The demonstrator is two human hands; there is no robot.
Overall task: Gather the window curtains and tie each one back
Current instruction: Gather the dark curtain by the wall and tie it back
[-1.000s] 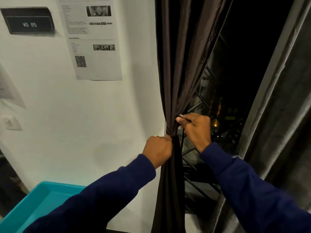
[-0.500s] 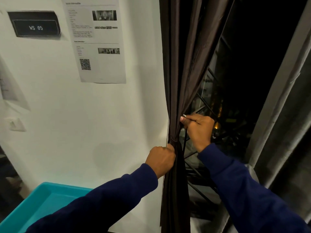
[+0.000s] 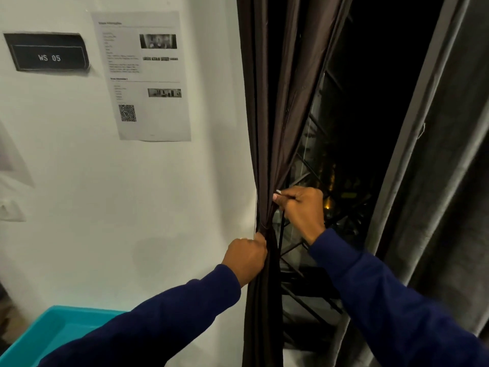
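Here, the left hand (image 3: 247, 256) is gripping the gathered curtain (image 3: 264, 154), hanging vertically beside the wall, while the right hand (image 3: 301, 207), just right and higher, is pinching the thin tie (image 3: 280, 231) dropping past the bundle.

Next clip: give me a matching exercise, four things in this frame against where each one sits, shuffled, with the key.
Things:
1. left hand
2. right hand
3. WS 05 sign
4. teal bin

Places:
A. bottom left, by the wall
B. upper left, on the wall
C. gripping the gathered brown curtain below the tie
D. pinching a thin dark cord at the curtain's right edge

Pairs: 1-C, 2-D, 3-B, 4-A
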